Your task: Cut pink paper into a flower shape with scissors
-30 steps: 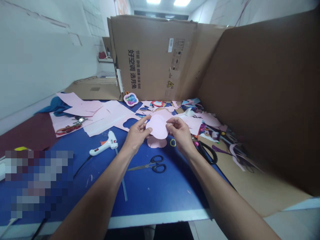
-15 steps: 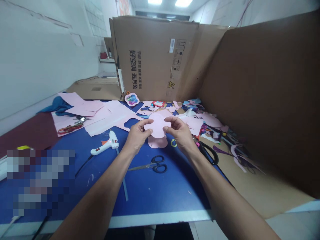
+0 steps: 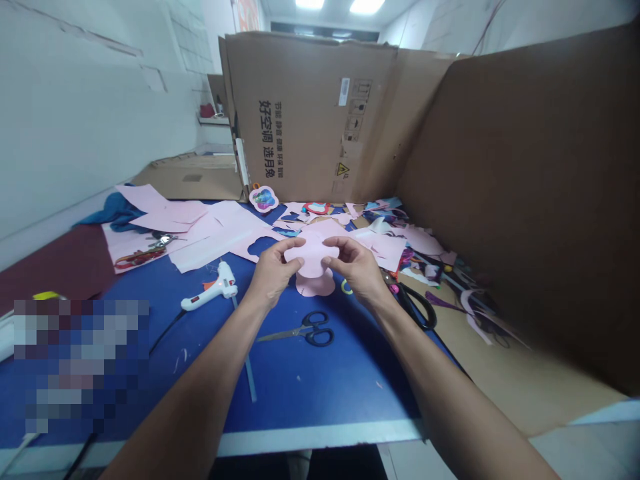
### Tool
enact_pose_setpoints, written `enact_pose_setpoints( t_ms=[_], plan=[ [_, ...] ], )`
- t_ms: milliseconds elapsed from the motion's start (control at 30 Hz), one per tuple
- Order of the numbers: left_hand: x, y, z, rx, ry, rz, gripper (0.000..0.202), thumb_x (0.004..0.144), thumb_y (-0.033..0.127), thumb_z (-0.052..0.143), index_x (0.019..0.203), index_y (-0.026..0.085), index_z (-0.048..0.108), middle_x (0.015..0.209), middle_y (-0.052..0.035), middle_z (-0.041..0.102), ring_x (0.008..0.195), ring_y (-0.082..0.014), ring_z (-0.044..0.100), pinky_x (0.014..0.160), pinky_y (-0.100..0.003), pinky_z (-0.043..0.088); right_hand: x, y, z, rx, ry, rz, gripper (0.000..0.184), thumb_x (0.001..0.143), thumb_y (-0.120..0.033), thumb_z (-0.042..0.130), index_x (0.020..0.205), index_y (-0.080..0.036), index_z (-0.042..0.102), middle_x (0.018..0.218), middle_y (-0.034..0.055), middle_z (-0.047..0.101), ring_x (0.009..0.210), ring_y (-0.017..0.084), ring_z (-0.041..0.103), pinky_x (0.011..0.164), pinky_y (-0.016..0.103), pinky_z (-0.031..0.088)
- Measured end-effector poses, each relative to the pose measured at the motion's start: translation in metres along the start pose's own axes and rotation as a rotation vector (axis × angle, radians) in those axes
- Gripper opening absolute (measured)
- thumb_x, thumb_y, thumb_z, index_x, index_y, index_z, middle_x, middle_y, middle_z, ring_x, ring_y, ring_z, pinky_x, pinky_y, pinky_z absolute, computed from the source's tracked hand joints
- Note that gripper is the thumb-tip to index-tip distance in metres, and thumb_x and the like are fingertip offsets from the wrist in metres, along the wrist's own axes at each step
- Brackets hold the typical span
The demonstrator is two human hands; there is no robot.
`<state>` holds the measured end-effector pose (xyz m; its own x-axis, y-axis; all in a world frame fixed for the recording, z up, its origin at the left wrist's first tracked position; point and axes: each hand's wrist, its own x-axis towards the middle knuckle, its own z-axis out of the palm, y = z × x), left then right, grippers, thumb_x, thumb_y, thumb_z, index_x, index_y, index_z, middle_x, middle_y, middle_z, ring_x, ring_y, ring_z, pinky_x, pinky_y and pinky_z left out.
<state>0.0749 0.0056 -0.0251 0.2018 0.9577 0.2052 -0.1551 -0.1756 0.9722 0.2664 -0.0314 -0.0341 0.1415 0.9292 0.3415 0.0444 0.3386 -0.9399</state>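
Note:
Both hands hold one pink paper cutout (image 3: 313,255) a little above the blue table (image 3: 310,387). My left hand (image 3: 273,272) pinches its left edge and my right hand (image 3: 357,267) pinches its right edge. The cutout lies nearly flat, tilted toward me. Just below it a second pink flower-shaped cutout (image 3: 315,285) rests on the table. Black-handled scissors (image 3: 305,330) lie nearer to me, between my forearms.
A white glue gun (image 3: 213,291) lies left of my hands, pink paper sheets (image 3: 200,230) behind it. Another pair of black scissors (image 3: 415,307) and many coloured scraps (image 3: 425,257) lie right. Cardboard walls (image 3: 525,200) stand behind and to the right. A blurred patch covers the near left.
The pink cutout has tipped from facing me to lying almost flat, and both hands have lowered it slightly toward the table.

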Motion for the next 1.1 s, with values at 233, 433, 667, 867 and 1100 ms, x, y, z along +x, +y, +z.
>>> enact_pose_setpoints(
  t_ms=[233,433,667,867,1100],
  plan=[
    [0.0026,-0.0061,-0.005,0.069,0.001,0.039,0.041,0.071,0.018,0.077,0.111,0.022,0.079,0.106,-0.0056,0.076,0.087,-0.0192,0.066,0.074,-0.028,0.053,-0.0001,0.0015,-0.0013,-0.091,0.007,-0.003,0.037,0.077,-0.029,0.081,0.113,-0.024,0.075,0.088,0.0006,0.069,0.072,0.018,0.056,0.067,0.031,0.046],
    [0.0034,-0.0035,-0.0066,0.174,0.007,0.1,0.041,0.074,0.018,0.076,0.114,0.023,0.079,0.109,-0.0054,0.076,0.081,-0.0168,0.064,0.073,-0.028,0.051,-0.0011,-0.003,-0.0007,-0.12,0.019,-0.019,0.035,0.078,-0.029,0.081,0.113,-0.023,0.077,0.087,0.0011,0.07,0.072,0.017,0.056,0.066,0.031,0.044],
    [0.0055,-0.0055,-0.0076,0.208,0.006,0.136,0.037,0.076,0.023,0.076,0.113,0.022,0.078,0.103,-0.0058,0.076,0.079,-0.0172,0.063,0.075,-0.031,0.052,-0.0022,-0.0082,0.0033,-0.095,0.077,0.002,0.031,0.075,-0.037,0.083,0.103,-0.023,0.081,0.084,0.0021,0.072,0.069,0.018,0.056,0.062,0.031,0.045],
    [0.0039,-0.0015,-0.0064,0.195,0.024,0.14,0.036,0.074,0.021,0.076,0.11,0.02,0.079,0.081,-0.0021,0.07,0.066,-0.0142,0.056,0.061,-0.027,0.044,-0.0018,-0.008,0.0015,-0.09,0.107,0.013,0.032,0.075,-0.037,0.084,0.102,-0.02,0.08,0.086,0.0038,0.075,0.072,0.019,0.061,0.066,0.032,0.049],
    [0.0036,0.0019,-0.0078,0.343,0.052,0.204,0.029,0.076,0.017,0.074,0.104,0.02,0.08,0.077,-0.0007,0.068,0.063,-0.0134,0.052,0.06,-0.028,0.042,-0.0015,-0.0051,0.0012,-0.064,0.103,0.026,0.031,0.075,-0.039,0.084,0.099,-0.02,0.08,0.086,0.0042,0.076,0.074,0.02,0.066,0.07,0.034,0.052]
  ],
)
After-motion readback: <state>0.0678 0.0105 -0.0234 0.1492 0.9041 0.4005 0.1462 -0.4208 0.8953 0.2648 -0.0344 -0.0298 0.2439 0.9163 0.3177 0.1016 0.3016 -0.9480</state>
